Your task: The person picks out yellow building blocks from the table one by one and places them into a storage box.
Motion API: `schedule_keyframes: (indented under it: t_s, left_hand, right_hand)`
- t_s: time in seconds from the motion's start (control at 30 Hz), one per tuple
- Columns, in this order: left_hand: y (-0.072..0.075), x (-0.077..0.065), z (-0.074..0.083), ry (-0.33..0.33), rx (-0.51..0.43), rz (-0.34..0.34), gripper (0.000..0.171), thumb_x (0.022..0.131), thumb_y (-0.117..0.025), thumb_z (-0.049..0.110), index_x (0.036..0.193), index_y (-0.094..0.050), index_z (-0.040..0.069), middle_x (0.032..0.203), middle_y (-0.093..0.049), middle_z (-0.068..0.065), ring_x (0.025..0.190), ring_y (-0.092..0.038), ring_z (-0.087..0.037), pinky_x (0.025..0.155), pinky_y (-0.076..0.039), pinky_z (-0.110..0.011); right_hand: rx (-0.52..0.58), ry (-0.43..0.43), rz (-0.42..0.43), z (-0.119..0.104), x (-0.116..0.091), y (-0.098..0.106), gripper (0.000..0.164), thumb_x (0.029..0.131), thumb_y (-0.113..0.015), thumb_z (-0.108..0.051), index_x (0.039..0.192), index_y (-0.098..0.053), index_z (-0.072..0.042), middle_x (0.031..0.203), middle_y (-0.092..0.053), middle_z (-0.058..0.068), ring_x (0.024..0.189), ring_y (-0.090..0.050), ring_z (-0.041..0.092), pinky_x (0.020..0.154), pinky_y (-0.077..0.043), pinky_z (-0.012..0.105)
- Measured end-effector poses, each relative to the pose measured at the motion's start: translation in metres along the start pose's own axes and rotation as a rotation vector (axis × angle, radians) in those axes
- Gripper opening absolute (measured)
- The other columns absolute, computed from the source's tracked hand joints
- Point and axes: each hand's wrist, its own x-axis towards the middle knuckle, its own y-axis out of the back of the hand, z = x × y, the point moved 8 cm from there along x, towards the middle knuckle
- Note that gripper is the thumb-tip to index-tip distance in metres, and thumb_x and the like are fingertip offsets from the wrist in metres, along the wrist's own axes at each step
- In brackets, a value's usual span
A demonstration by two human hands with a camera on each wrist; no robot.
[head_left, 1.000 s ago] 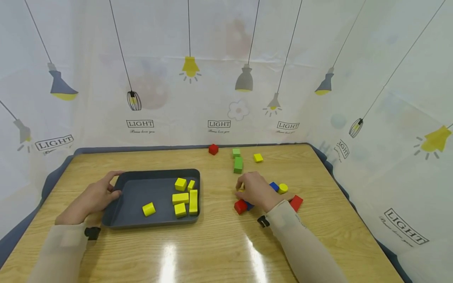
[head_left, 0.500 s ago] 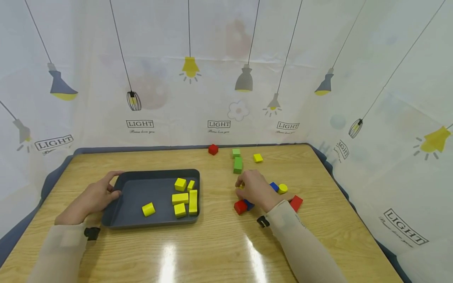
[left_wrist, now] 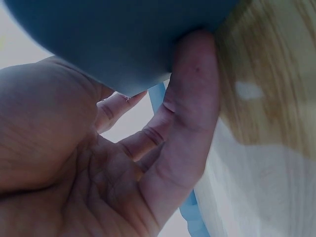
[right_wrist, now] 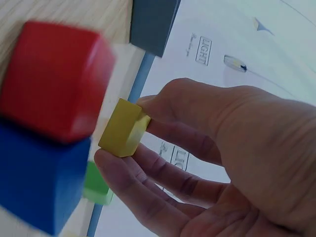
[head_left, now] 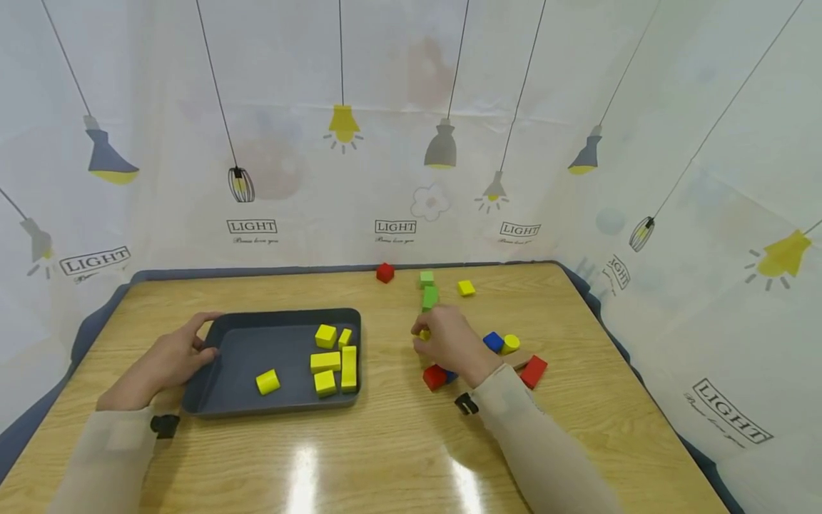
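Head view shows the left hand (head_left: 160,364) gripping the left end of a dark grey tray (head_left: 247,350), its thumb over the rim. Five yellow blocks (head_left: 325,362) cluster toward the tray's right end; a yellow cylinder (head_left: 267,382) lies on its side apart from them. The right hand (head_left: 452,344) pinches a small yellow piece (right_wrist: 121,129) between thumb and fingertips, right of the tray and near a green block (head_left: 429,298). Just beside that hand, a red cube (head_left: 434,378) and a blue block (right_wrist: 42,173) sit together on the wooden table (head_left: 372,457).
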Motion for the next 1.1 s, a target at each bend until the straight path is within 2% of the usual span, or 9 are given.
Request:
schedule_keyframes:
  t_s: [0.37,0.63,0.83,1.1]
  left_hand:
    - [-0.001,0.003,0.001,-0.013,-0.016,-0.004,0.07,0.097,-0.065,0.013,0.155,-0.026,0.005,0.108,-0.064,-0.027,0.088,-0.066,-0.035,0.071,-0.053,-0.051]
    - [0.0,-0.001,0.0,-0.007,-0.006,0.0,0.07,0.096,-0.065,0.013,0.154,-0.026,0.005,0.106,-0.064,-0.029,0.088,-0.066,-0.039,0.071,-0.053,-0.053]
    - [-0.001,-0.003,-0.002,-0.015,0.007,0.014,0.07,0.096,-0.066,0.013,0.153,-0.027,0.005,0.103,-0.065,-0.027,0.086,-0.067,-0.038,0.07,-0.053,-0.053]
    - [0.002,-0.002,0.003,-0.024,0.008,0.014,0.07,0.095,-0.066,0.013,0.153,-0.027,0.005,0.103,-0.065,-0.027,0.084,-0.067,-0.036,0.07,-0.052,-0.054]
  right_hand:
    - [0.011,0.128,-0.011,-0.055,0.021,-0.006,0.015,0.087,-0.079,-0.018,0.102,-0.077,-0.013,0.094,-0.063,-0.001,0.084,-0.053,0.013,0.076,-0.049,0.023]
    - [0.003,0.243,-0.012,-0.105,0.037,-0.013,0.016,0.087,-0.078,-0.017,0.103,-0.077,-0.014,0.095,-0.06,-0.002,0.081,-0.053,0.01,0.069,-0.046,0.017]
    - [-0.054,0.353,-0.02,-0.141,0.047,-0.021,0.016,0.089,-0.077,-0.017,0.104,-0.077,-0.013,0.093,-0.059,-0.004,0.081,-0.05,0.009,0.067,-0.043,0.013]
    - [-0.121,0.416,-0.129,-0.173,0.064,-0.043,0.016,0.092,-0.075,-0.019,0.107,-0.076,-0.016,0.096,-0.058,-0.007,0.086,-0.05,0.006,0.07,-0.044,0.012]
